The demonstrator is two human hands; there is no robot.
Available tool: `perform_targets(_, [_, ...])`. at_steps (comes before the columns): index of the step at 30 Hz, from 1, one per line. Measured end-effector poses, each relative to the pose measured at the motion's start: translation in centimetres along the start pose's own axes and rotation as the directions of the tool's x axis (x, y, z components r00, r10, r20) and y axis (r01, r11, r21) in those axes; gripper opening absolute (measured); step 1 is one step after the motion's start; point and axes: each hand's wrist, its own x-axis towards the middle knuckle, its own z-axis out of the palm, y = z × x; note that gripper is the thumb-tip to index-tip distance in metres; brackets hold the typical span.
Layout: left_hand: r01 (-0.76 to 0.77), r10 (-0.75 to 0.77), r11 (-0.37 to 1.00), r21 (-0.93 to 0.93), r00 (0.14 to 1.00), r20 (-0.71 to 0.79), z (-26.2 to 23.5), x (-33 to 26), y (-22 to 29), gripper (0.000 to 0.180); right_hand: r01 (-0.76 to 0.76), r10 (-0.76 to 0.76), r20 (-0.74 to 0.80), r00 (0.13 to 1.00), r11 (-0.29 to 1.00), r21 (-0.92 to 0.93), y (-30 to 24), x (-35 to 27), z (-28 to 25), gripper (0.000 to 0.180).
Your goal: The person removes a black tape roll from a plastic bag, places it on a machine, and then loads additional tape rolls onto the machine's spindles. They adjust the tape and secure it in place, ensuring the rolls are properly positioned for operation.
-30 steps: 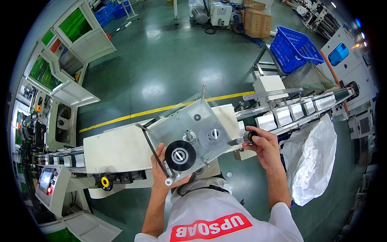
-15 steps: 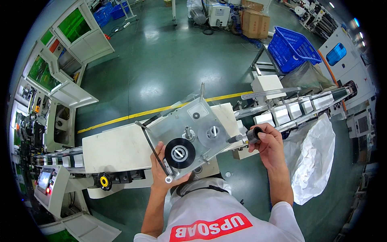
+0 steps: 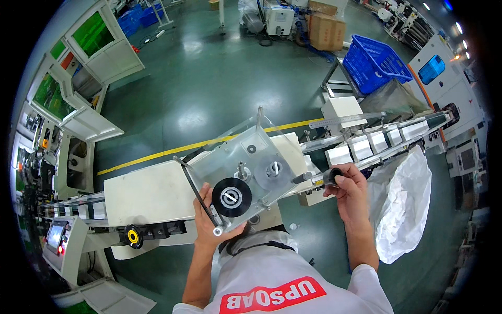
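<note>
A grey metal ribbon cassette [image 3: 267, 152] lies tilted across the near edge of the white machine cover. My left hand [image 3: 205, 230] grips its near left corner, fingers over the edge and part of the palm hidden beneath. Black ribbon is wound on one spool [image 3: 221, 198] close to those fingers; the other spool [image 3: 271, 174] shows a pale disc. Metal posts stand at the plate's corners, and a dark roller [image 3: 301, 178] sits at the right one. Just right of that roller, my right hand [image 3: 349, 198] pinches a short black hollow cylinder [image 3: 330, 177], apart from the cassette.
Under the cassette runs a conveyor, with white packs [image 3: 361, 148] at its right end. A control panel [image 3: 56, 235] and a yellow-black handwheel [image 3: 134, 237] are at left. White crumpled sheeting [image 3: 400, 209] hangs at right. A blue crate [image 3: 374, 63] stands farther back.
My right hand has drawn the black cylinder slightly to the right, widening the gap to the cassette's roller. My left hand keeps its hold. The whole view has shifted slightly.
</note>
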Motion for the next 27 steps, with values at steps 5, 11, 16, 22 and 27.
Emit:
perform_targets(5, [0.04,-0.04,0.997,-0.06,0.999,0.004,0.1,-0.3,-0.2,0.112,-0.041,0.041,-0.034,0.999,0.999,0.009,2.3,-1.5,0.1,0.018])
perform_targets(11, [0.069,-0.068,0.995,-0.068,0.998,0.006,0.1,-0.3,-0.2,0.109,-0.044,0.045,-0.08,0.996,0.999,0.018,3.3,-3.2,0.7,0.02])
perform_targets(16, [0.052,-0.052,0.997,-0.058,0.999,0.0,0.2,-0.3,-0.2,0.109,-0.035,0.037,-0.037,0.999,0.999,0.041,4.1,-4.8,1.2,0.023])
perform_targets(22, [0.058,-0.058,0.993,-0.107,0.998,0.001,0.3,-0.5,-0.5,0.108,-0.016,0.016,-0.029,0.999,1.0,-0.01,4.3,-6.2,2.3,0.023])
perform_targets(27, [-0.035,0.034,0.998,0.053,0.999,0.027,-0.5,0.5,0.3,0.111,0.016,-0.015,0.013,1.0,0.995,-0.096,5.0,-6.6,2.5,0.023])
